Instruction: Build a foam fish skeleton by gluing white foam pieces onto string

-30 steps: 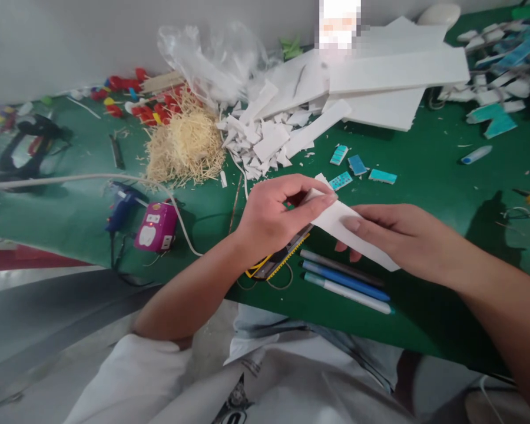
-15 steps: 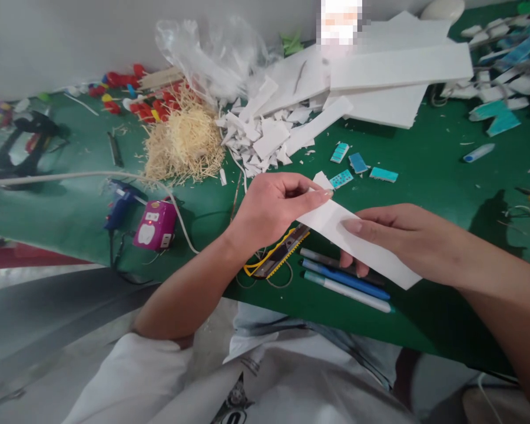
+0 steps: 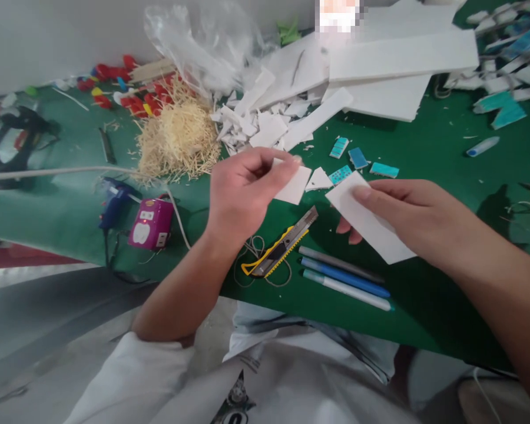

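Observation:
Between the thumb and fingers of my left hand (image 3: 249, 188) is a small white foam board piece (image 3: 295, 186). My right hand (image 3: 395, 209) pinches a longer white foam board strip (image 3: 371, 225), held at a slant above the table. The two pieces are apart. A white scrap (image 3: 318, 179) lies between my hands, beside small blue painted pieces (image 3: 340, 174). Below, on the green table (image 3: 265, 294), rest a yellow box cutter (image 3: 282, 244) with its blade out and several pens or markers (image 3: 344, 277) side by side.
White foam scraps (image 3: 269, 126) and large foam boards (image 3: 397, 56) lie at the back. Left of them is a heap of wood shavings (image 3: 181, 135). A blue glue gun (image 3: 112, 200) and a magenta power adapter (image 3: 151, 222) sit at the left, with a white cable (image 3: 70, 173) crossing there.
The single white strip has come apart into two pieces, one in each hand. My left hand has moved left, and the box cutter's blade and a white scrap now show.

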{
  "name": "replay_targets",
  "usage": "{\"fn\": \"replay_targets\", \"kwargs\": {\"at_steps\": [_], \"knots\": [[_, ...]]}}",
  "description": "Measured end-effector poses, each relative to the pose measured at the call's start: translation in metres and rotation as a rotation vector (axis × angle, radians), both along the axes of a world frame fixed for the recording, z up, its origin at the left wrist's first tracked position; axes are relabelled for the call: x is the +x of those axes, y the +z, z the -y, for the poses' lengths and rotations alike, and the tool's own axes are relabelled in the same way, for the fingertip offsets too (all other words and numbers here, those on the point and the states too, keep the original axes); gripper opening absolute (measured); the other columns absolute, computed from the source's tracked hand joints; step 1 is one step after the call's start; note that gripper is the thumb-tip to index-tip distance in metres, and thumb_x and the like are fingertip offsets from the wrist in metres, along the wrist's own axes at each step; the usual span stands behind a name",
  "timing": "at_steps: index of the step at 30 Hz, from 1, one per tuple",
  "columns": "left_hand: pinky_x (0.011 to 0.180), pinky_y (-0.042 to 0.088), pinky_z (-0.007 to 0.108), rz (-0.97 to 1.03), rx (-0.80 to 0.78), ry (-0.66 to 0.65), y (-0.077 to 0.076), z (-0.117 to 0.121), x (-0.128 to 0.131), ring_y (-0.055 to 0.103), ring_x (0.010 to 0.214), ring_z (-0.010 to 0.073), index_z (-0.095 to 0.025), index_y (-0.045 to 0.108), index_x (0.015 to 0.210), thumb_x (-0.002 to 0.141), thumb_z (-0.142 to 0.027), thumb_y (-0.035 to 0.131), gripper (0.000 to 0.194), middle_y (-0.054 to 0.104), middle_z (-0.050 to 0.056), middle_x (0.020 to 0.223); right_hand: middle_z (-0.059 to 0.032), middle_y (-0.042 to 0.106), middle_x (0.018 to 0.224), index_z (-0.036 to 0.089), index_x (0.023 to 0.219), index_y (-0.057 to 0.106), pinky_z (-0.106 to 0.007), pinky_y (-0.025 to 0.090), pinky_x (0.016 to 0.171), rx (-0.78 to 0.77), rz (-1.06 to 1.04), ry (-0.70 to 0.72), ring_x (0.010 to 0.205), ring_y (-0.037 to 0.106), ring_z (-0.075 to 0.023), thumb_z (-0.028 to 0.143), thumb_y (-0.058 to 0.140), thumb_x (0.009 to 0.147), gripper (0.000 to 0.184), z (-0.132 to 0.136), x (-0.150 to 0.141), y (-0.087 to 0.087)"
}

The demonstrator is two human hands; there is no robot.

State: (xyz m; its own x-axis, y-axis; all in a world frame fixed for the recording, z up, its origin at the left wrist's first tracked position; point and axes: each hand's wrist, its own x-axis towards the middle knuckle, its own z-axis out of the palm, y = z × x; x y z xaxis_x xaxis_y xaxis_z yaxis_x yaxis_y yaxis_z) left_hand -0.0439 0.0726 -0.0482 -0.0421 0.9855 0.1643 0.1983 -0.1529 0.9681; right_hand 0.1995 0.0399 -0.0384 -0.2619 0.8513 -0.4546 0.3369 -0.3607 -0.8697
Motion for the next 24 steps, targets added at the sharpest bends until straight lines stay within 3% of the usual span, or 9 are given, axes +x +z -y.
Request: {"fn": "replay_targets", "kwargs": {"at_steps": [6,9,11,13,16,17,19,22,24], "knots": [[0.039,0.033,0.022,0.093,-0.189,-0.118,-0.007,0.001,0.013,0.044,0.042,0.0057,-0.021,0.078,0.084,0.084,-0.051,0.083,0.030,0.060,-0.005,0.059,-0.0075,0.077,0.078,0.022,0.082,0.073,-0.027,0.050,0.047,0.189,-0.020,-0.390,0.061,0.070,-0.0184,0.053,0.066,0.094,0.035,-0.002,-0.004,0.000],[0.040,0.037,0.020,0.174,-0.234,-0.197,-0.013,-0.005,0.012,0.049,0.043,0.0048,-0.021,0.077,0.085,0.083,-0.048,0.084,0.029,0.065,-0.004,0.065,-0.0098,0.078,0.081,0.022,0.086,0.074,-0.030,0.050,0.048,0.282,0.151,-0.534,0.063,0.072,-0.0212,0.047,0.059,0.100,0.033,-0.008,0.003,0.001],[0.045,0.042,0.019,0.173,-0.214,-0.225,-0.015,-0.005,0.012,0.053,0.047,0.0049,-0.020,0.078,0.086,0.082,-0.044,0.084,0.025,0.066,-0.004,0.068,-0.0124,0.079,0.089,0.022,0.095,0.079,-0.035,0.057,0.058,0.392,0.387,-0.529,0.074,0.076,-0.0256,0.048,0.054,0.103,0.037,-0.012,0.013,0.000],[0.051,0.047,0.018,0.126,-0.178,-0.250,-0.014,-0.003,0.013,0.057,0.051,0.0056,-0.020,0.077,0.085,0.083,-0.041,0.083,0.022,0.065,-0.004,0.066,-0.0167,0.077,0.120,0.023,0.125,0.078,-0.047,0.062,0.089,0.551,0.596,-0.521,0.105,0.078,-0.0336,0.048,0.049,0.106,0.043,-0.014,0.027,-0.005],[0.057,0.050,0.018,0.021,-0.121,-0.312,-0.015,0.001,0.014,0.062,0.057,0.0072,-0.018,0.078,0.087,0.087,-0.037,0.080,0.019,0.068,-0.003,0.070,-0.0172,0.043,0.171,0.025,0.168,0.042,-0.072,0.029,0.125,0.933,0.888,-0.490,0.156,0.040,-0.0500,0.053,0.051,0.105,0.070,-0.015,0.046,-0.019],[0.060,0.052,0.018,-0.022,-0.083,-0.338,-0.016,0.003,0.014,0.064,0.062,0.0079,-0.018,0.079,0.089,0.088,-0.035,0.079,0.017,0.071,-0.002,0.074,-0.0183,0.039,0.173,0.025,0.170,0.037,-0.077,0.020,0.126,1.057,0.933,-0.521,0.158,0.034,-0.0532,0.053,0.056,0.102,0.076,-0.015,0.050,-0.025],[0.069,0.056,0.018,-0.131,0.060,-0.399,-0.020,0.005,0.014,0.070,0.074,0.0094,-0.017,0.081,0.095,0.090,-0.027,0.076,0.012,0.077,0.001,0.087,-0.0203,0.041,0.172,0.025,0.170,0.037,-0.079,0.021,0.123,1.175,0.921,-0.476,0.157,0.036,-0.0528,0.050,0.062,0.100,0.078,-0.014,0.052,-0.031],[0.085,0.060,0.020,-0.340,0.328,-0.514,-0.024,0.008,0.014,0.075,0.090,0.0107,-0.016,0.080,0.107,0.096,-0.018,0.069,0.016,0.080,0.006,0.107,-0.0233,0.053,0.161,0.018,0.159,0.052,-0.067,0.041,0.120,1.129,0.786,-0.298,0.152,0.047,-0.0454,0.038,0.058,0.100,0.063,-0.009,0.040,-0.026],[0.098,0.060,0.024,-0.489,0.422,-0.607,-0.023,0.010,0.014,0.076,0.106,0.0134,-0.015,0.077,0.120,0.101,-0.016,0.063,0.023,0.080,0.009,0.123,-0.0192,0.068,0.142,0.022,0.145,0.065,-0.058,0.055,0.107,1.031,0.738,-0.193,0.137,0.062,-0.0387,0.031,0.058,0.098,0.048,-0.006,0.031,-0.019]]}}
